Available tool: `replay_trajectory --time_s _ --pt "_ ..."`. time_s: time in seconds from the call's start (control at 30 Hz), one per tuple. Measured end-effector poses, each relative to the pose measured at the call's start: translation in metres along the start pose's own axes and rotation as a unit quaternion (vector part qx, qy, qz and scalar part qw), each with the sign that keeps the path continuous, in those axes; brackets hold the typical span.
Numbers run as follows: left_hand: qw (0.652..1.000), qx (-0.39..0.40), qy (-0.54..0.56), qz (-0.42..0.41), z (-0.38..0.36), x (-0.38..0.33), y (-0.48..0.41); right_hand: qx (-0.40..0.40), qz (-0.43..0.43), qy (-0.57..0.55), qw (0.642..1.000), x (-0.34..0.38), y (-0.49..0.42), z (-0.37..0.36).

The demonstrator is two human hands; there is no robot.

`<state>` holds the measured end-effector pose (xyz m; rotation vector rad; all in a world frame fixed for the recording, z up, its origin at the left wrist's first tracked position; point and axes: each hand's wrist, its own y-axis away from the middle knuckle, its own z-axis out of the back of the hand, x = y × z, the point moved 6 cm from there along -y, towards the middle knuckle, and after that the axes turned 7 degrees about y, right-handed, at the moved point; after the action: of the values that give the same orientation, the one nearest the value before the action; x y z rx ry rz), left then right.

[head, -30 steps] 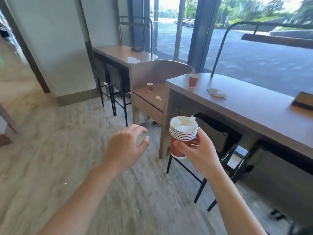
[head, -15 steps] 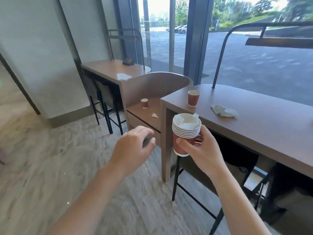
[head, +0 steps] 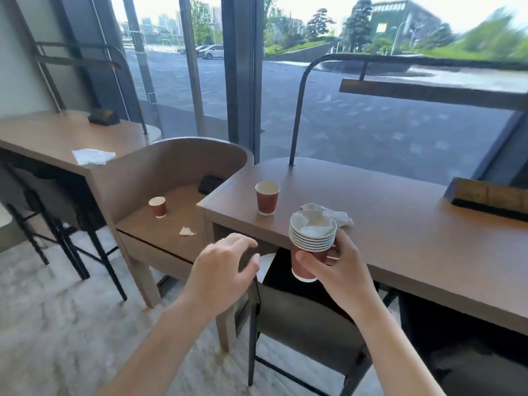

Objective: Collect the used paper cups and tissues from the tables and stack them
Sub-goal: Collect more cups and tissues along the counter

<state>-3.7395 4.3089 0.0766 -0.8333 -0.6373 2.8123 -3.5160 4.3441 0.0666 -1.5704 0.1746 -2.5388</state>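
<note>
On the far-left surface point(head: 43, 138) a flat white tissue point(head: 93, 156) is lying near the front corner, and a dark box point(head: 103, 117) is sitting further back. Just to the right, the low surface point(head: 137, 227) with the curved back is carrying a small paper cup point(head: 157, 206), standing upright, and a tissue scrap point(head: 187, 231) lying apart from it, nearer the front edge. The left hand point(head: 225, 274) is hovering in front of the corner of the long surface point(head: 414, 238), with its fingers loosely curved and spread, holding and touching nothing. On that long surface a larger paper cup point(head: 267, 198) is standing upright near the left end. To its right a crumpled tissue point(head: 340, 218) is lying partly hidden behind the cup stack point(head: 311, 247). The right hand point(head: 343, 270) is gripping this stack of nested red cups around the lowest cup, thumb in front, and is holding it upright over the surface's front edge. A stuffed tissue point(head: 314, 228) is filling the top cup. A dark chair point(head: 308, 324) is standing below the hands, and a wooden block point(head: 485, 195) is sitting at the far right.
</note>
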Motion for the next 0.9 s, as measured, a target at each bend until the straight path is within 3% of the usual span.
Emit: replay_trajectory --time_s 0.37,0.6,0.9 --pt "0.983 0.111 0.069 -0.125 -0.097 -0.034 -0.132 -0.131 -0.092 0.051 0.986 -0.051 -0.047 0.058" --pt "0.981 0.140 0.037 -0.127 -0.159 -0.047 -0.187 -0.180 -0.113 0.035 0.977 -0.087 -0.089 0.090" --pt "0.983 0.156 -0.013 -0.095 -0.227 -0.044 -0.229 -0.161 -0.109 -0.010 0.981 -0.129 -0.144 0.100"
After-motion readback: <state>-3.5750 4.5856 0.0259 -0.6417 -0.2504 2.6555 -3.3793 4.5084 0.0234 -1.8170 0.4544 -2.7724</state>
